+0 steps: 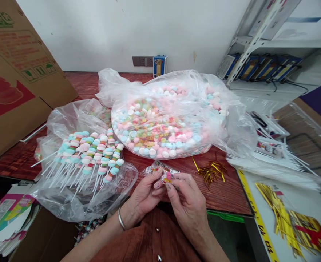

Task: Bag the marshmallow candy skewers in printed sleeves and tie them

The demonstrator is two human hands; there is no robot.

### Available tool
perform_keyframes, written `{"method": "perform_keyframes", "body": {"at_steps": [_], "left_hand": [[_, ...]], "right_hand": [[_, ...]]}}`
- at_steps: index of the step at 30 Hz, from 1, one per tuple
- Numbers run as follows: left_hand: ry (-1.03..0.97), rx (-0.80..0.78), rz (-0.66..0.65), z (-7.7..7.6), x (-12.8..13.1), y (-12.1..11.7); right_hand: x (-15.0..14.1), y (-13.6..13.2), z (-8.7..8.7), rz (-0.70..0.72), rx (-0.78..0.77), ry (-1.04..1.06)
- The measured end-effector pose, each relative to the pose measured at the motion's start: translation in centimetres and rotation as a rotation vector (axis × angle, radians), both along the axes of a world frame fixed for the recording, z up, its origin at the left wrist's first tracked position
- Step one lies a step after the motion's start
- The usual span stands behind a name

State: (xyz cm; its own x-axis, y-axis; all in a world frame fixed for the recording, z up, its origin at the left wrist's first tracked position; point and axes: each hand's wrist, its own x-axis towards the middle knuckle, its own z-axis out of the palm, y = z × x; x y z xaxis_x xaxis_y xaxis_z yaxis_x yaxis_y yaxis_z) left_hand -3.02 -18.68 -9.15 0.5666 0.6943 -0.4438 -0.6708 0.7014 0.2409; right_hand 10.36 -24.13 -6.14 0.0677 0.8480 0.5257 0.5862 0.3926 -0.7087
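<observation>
Close in front of my body, my left hand (147, 193) and my right hand (188, 200) pinch a small printed plastic bag (167, 177) between thumbs and fingers. Its contents are too small to make out. Just beyond my fingers lies more clear printed plastic (174, 170) on the dark red wooden table (138, 163). To the left, several marshmallow candy skewers (88, 151) on white sticks rest on a clear plastic sheet (122, 187). Gold twist ties (212, 171) lie loose to the right of my right hand.
A big clear bag (160, 120) of pastel marshmallows and gummy rings fills the table's middle. A cardboard box (18, 72) stands at left. White sticks (277, 160) in plastic and more gold ties (280, 218) lie at right, below a metal shelf (258, 43).
</observation>
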Motion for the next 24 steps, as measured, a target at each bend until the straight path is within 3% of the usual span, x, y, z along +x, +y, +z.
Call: {"method": "perform_keyframes", "body": {"at_steps": [6, 19, 24], "left_hand": [[0.045, 0.095, 0.123, 0.3, -0.6, -0.1], [-0.126, 0.035, 0.009, -0.6, -1.0, 0.0], [-0.074, 0.056, 0.078, 0.6, -0.9, 0.0]], "right_hand": [[-0.3, 0.4, -0.3, -0.038, 0.006, 0.000], [-0.8, 0.2, 1.1, -0.017, 0.100, -0.015], [0.0, -0.9, 1.2, 0.015, 0.063, 0.079]]}}
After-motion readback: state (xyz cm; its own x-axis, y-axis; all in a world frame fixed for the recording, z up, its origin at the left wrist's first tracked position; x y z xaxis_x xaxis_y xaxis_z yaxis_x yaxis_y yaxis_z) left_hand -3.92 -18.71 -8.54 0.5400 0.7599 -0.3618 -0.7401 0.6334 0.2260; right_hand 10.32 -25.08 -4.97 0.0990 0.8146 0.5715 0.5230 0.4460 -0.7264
